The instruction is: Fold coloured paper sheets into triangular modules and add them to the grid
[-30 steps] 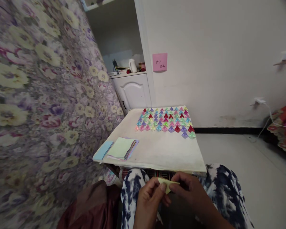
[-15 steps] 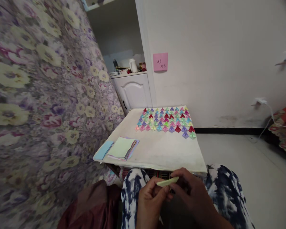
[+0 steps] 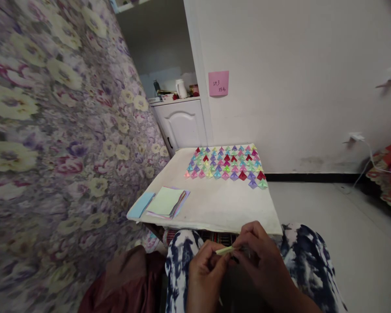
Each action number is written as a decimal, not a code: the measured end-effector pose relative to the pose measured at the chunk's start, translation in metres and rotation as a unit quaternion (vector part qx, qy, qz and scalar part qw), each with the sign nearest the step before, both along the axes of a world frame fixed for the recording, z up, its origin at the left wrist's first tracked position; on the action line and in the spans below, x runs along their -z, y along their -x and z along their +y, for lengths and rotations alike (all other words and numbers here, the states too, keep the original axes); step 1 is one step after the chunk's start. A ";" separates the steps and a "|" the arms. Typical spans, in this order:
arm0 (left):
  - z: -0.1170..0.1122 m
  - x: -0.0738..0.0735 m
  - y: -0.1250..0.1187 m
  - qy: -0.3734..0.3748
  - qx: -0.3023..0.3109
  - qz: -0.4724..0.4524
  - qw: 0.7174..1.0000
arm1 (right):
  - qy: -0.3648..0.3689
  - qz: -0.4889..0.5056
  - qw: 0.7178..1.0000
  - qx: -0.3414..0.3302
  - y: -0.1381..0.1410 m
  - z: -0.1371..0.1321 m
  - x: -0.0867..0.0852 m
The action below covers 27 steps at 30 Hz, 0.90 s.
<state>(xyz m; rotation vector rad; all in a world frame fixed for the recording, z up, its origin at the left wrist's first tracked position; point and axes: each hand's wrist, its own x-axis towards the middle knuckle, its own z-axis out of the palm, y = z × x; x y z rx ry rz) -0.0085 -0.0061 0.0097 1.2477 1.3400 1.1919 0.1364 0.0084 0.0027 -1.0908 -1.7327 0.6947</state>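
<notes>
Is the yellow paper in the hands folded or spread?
Folded: yellow paper is a thin strip pinched between left hand and right hand.

Legible marking: one pink note [image 3: 218, 83], stuck on the wall [image 3: 296, 65] above the far edge of the table [image 3: 215, 208] and slightly left of the table's centre. The note carries two short handwritten lines in dark ink. Upper line: three digits, approximately 243 or 293; the middle digit is unclear. Lower line: 35, followed by one character too small to read.
</notes>
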 end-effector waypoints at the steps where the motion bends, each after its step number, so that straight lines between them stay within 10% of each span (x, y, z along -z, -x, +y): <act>1: 0.000 0.001 0.001 -0.010 0.002 0.018 1.000 | 0.004 -0.006 1.000 -0.002 0.000 0.000 0.000; 27: 0.003 0.011 0.007 -0.085 0.045 0.156 0.983 | 0.067 -0.170 0.983 -0.024 0.006 -0.005 0.009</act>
